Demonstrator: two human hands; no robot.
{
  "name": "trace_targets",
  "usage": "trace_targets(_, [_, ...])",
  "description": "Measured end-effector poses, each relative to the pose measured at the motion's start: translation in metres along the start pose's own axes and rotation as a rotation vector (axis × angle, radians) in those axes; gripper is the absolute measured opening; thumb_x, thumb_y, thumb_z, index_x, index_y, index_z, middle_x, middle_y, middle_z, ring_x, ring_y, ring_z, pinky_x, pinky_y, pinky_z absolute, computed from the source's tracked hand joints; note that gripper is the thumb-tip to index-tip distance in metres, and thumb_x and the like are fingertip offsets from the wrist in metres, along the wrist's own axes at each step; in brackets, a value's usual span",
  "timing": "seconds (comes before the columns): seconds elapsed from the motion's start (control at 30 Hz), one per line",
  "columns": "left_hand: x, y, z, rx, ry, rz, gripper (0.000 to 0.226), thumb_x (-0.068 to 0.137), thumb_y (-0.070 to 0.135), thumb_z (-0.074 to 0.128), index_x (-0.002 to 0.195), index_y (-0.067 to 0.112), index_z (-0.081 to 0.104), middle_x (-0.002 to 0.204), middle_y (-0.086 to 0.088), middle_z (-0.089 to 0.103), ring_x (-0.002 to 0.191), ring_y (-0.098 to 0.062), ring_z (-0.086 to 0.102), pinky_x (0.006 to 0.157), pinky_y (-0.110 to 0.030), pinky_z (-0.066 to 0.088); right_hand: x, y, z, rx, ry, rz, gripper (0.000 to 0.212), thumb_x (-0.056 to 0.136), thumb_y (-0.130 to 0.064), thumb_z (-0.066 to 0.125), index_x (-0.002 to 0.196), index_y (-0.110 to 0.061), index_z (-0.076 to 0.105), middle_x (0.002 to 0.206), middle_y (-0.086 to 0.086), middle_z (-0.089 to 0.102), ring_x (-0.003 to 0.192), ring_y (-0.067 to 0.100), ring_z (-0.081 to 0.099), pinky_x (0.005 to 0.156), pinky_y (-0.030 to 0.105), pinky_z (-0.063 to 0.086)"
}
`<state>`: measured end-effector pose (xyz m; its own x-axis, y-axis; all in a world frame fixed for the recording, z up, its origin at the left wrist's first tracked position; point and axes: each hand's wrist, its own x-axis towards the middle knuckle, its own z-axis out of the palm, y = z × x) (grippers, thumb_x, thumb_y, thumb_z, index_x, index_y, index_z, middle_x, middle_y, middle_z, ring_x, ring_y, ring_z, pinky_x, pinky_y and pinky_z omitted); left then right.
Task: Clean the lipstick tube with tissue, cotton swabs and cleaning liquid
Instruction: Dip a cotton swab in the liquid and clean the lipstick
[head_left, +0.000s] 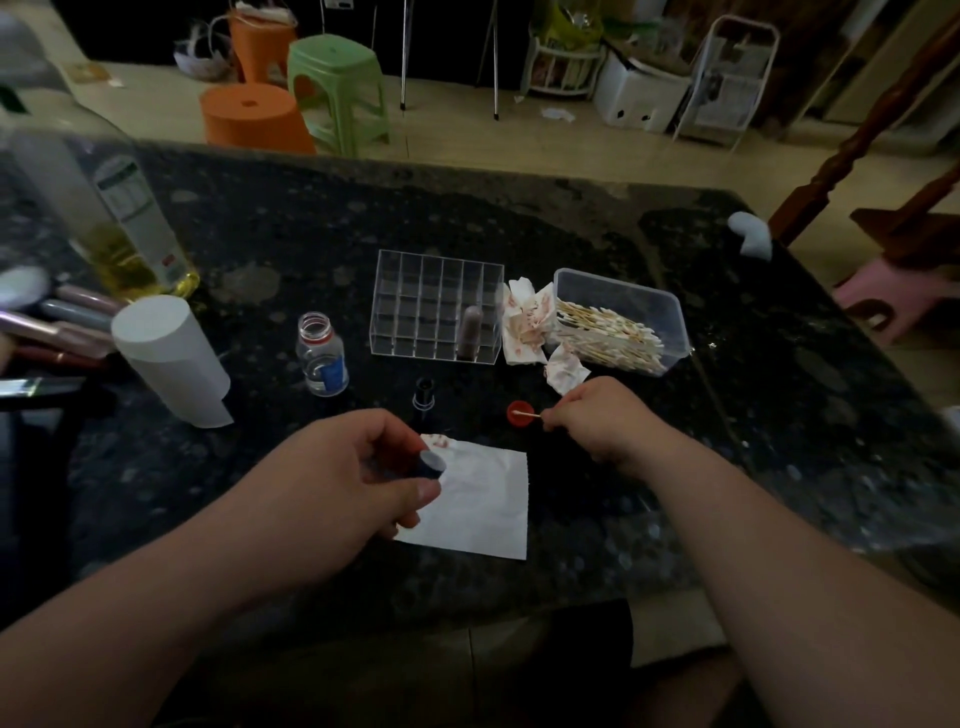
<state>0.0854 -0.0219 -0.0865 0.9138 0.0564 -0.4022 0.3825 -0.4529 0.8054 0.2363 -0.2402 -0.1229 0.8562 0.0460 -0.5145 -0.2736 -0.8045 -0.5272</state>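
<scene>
My left hand (358, 467) grips a dark lipstick cap (432, 464) over a white tissue (478, 499) with faint red marks. My right hand (597, 415) pinches a cotton swab (527, 414) whose tip dips into a small red bottle cap (519, 414) on the table. The dark lipstick base (423, 397) stands upright just beyond the tissue. A small open bottle of clear liquid (322, 353) stands to the left of it.
A clear organiser (436, 306) holds one lipstick (470, 332). Stained crumpled tissues (530, 327) lie beside a plastic box of swabs (618, 322). A tissue roll (171, 358), an oil bottle (124, 228) and several lipsticks (57, 327) are at left.
</scene>
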Motion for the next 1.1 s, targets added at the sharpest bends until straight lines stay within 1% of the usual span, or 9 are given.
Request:
trace_targets(0.07, [0.006, -0.004, -0.002, 0.057, 0.054, -0.002, 0.018, 0.081, 0.033, 0.078, 0.095, 0.037, 0.067, 0.087, 0.011, 0.076, 0.079, -0.005, 0.073, 0.077, -0.028, 0.059, -0.001, -0.002, -0.001, -0.016, -0.013, 0.009, 0.015, 0.089, -0.021, 0.071, 0.084, -0.008, 0.077, 0.062, 0.005, 0.059, 0.049, 0.015, 0.049, 0.048, 0.028, 0.037])
trace_targets(0.17, [0.020, -0.013, -0.006, 0.170, 0.158, -0.006, 0.020, 0.082, 0.034, 0.077, 0.094, 0.039, 0.062, 0.092, 0.018, 0.067, 0.085, 0.002, 0.063, 0.068, -0.014, 0.045, -0.001, -0.002, -0.001, -0.025, -0.017, -0.012, 0.015, 0.089, -0.022, 0.071, 0.082, -0.010, 0.077, 0.070, 0.007, 0.065, 0.057, 0.016, 0.055, 0.052, 0.028, 0.042])
trace_targets(0.23, [0.031, -0.021, -0.008, 0.237, 0.202, -0.014, 0.023, 0.082, 0.033, 0.077, 0.094, 0.040, 0.058, 0.093, 0.020, 0.063, 0.083, 0.004, 0.057, 0.064, -0.011, 0.039, 0.001, 0.000, 0.000, -0.044, -0.007, -0.045, 0.015, 0.088, -0.023, 0.072, 0.079, -0.012, 0.076, 0.075, 0.007, 0.068, 0.062, 0.016, 0.059, 0.055, 0.028, 0.044])
trace_targets(0.37, [0.045, -0.039, -0.009, 0.399, 0.254, 0.020, 0.023, 0.084, 0.035, 0.076, 0.098, 0.038, 0.058, 0.085, 0.022, 0.050, 0.076, 0.005, 0.049, 0.059, -0.008, 0.034, 0.005, 0.000, 0.002, -0.089, 0.008, -0.103, 0.017, 0.087, -0.024, 0.074, 0.072, -0.014, 0.074, 0.069, 0.004, 0.068, 0.058, 0.012, 0.057, 0.051, 0.024, 0.040])
trace_targets(0.57, [0.055, -0.059, 0.000, 0.476, 0.251, 0.094, 0.029, 0.088, 0.032, 0.072, 0.115, 0.028, 0.066, 0.103, 0.012, 0.054, 0.090, -0.004, 0.051, 0.078, -0.014, 0.036, 0.004, -0.002, 0.004, -0.102, -0.001, -0.129, 0.010, 0.085, -0.023, 0.076, 0.081, -0.013, 0.077, 0.074, 0.005, 0.073, 0.063, 0.012, 0.062, 0.055, 0.024, 0.045])
trace_targets(0.77, [0.058, -0.064, 0.004, 0.503, 0.286, 0.114, 0.037, 0.084, 0.031, 0.075, 0.120, 0.028, 0.065, 0.105, 0.013, 0.053, 0.103, -0.009, 0.052, 0.093, -0.024, 0.046, 0.002, 0.000, 0.001, -0.099, 0.018, -0.148, 0.005, 0.083, -0.020, 0.076, 0.080, -0.016, 0.078, 0.074, 0.002, 0.073, 0.065, 0.011, 0.063, 0.054, 0.023, 0.045])
trace_targets(0.97, [0.058, -0.062, 0.002, 0.481, 0.257, 0.101, 0.054, 0.076, 0.033, 0.083, 0.125, 0.028, 0.060, 0.108, 0.013, 0.053, 0.098, -0.004, 0.052, 0.084, -0.017, 0.042, 0.002, 0.001, -0.002, -0.027, 0.039, -0.162, 0.005, 0.079, -0.017, 0.078, 0.075, -0.019, 0.078, 0.079, 0.002, 0.073, 0.074, 0.015, 0.065, 0.060, 0.025, 0.048])
trace_targets(1.03, [0.056, -0.059, -0.002, 0.472, 0.239, 0.085, 0.063, 0.073, 0.043, 0.083, 0.128, 0.028, 0.057, 0.109, 0.014, 0.053, 0.097, -0.002, 0.052, 0.081, -0.016, 0.041, 0.002, 0.001, -0.004, 0.001, 0.027, -0.158, 0.004, 0.079, -0.018, 0.079, 0.076, -0.020, 0.079, 0.082, 0.002, 0.073, 0.078, 0.016, 0.066, 0.061, 0.025, 0.049])
trace_targets(1.1, [0.053, -0.055, -0.011, 0.475, 0.297, 0.028, 0.066, 0.071, 0.059, 0.078, 0.126, 0.028, 0.057, 0.106, 0.015, 0.056, 0.094, -0.003, 0.055, 0.077, -0.020, 0.045, 0.002, 0.001, -0.006, 0.001, 0.008, -0.168, 0.003, 0.081, -0.020, 0.079, 0.078, -0.021, 0.079, 0.084, 0.001, 0.073, 0.079, 0.015, 0.066, 0.059, 0.024, 0.047])
